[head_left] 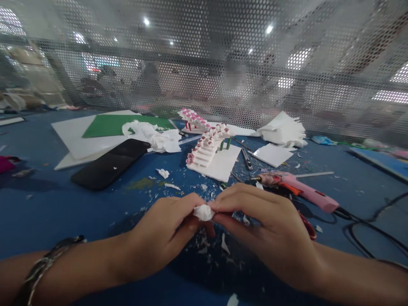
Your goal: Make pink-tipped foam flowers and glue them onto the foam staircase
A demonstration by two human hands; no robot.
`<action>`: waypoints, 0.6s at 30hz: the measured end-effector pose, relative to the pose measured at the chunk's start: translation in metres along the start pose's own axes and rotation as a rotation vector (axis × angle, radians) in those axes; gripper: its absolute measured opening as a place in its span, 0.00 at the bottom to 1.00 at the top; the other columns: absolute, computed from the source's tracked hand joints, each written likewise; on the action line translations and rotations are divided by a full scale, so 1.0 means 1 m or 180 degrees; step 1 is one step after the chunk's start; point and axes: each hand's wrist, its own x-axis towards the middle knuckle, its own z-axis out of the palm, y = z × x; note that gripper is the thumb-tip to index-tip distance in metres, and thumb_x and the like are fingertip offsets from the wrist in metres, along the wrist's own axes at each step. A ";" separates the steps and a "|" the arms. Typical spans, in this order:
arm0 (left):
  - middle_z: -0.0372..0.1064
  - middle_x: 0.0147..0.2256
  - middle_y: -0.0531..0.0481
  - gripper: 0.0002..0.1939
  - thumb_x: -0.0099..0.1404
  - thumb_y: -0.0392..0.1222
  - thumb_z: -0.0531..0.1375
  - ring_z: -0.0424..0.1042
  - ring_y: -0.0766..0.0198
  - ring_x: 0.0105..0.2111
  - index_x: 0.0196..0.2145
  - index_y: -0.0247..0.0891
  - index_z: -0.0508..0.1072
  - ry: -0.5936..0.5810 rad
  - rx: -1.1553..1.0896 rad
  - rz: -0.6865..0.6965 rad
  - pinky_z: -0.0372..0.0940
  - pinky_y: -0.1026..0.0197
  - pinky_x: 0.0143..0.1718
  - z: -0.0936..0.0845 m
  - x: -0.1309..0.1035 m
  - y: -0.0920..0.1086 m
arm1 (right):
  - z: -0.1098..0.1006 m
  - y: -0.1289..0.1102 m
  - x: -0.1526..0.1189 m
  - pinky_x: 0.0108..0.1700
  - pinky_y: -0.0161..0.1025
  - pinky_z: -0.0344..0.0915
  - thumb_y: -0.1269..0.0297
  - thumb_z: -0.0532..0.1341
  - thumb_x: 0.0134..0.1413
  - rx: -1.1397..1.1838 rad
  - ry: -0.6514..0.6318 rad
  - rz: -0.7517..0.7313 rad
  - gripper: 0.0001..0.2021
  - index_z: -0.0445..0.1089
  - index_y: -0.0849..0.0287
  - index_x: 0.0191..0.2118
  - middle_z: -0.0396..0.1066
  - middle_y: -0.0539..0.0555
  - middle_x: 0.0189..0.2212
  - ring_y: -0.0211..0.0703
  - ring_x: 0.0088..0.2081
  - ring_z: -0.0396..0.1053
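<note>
Between my two hands is a small wad of white tissue paper (204, 212), held above the blue table. My left hand (172, 229) pinches its left side with thumb and fingers. On the other side, the fingertips of my right hand (255, 221) press against the wad. Just beyond stands a small white staircase model (205, 153) edged with dark red and pink bits, with green posts under its upper end. A pink hot glue gun (302, 191) lies close to my right hand. Scissors with red handles (307, 225) are partly hidden behind that hand.
A black phone (111, 165) lies left, near crumpled tissue (159, 136) and a green sheet (108, 125). A tissue stack (282, 129), a white card (272, 154) and a craft knife (246, 158) are at back right. Paper scraps litter the blue table (41, 221); a perforated metal screen (204, 55) stands behind.
</note>
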 end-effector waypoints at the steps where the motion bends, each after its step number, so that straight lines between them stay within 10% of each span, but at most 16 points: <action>1: 0.68 0.24 0.55 0.09 0.62 0.35 0.45 0.64 0.69 0.22 0.28 0.40 0.63 -0.0048 0.0030 0.0068 0.55 0.67 0.24 0.000 0.000 -0.001 | 0.001 0.001 -0.001 0.31 0.31 0.66 0.73 0.57 0.50 0.0006 0.0006 0.0000 0.04 0.67 0.61 0.33 0.70 0.50 0.26 0.33 0.29 0.67; 18: 0.60 0.19 0.56 0.09 0.60 0.36 0.46 0.59 0.69 0.19 0.23 0.38 0.57 -0.0030 0.0569 -0.0016 0.49 0.67 0.20 0.003 0.001 -0.005 | 0.007 0.006 -0.004 0.36 0.27 0.63 0.70 0.59 0.49 -0.0082 -0.0033 -0.0192 0.05 0.65 0.63 0.34 0.67 0.51 0.29 0.31 0.32 0.65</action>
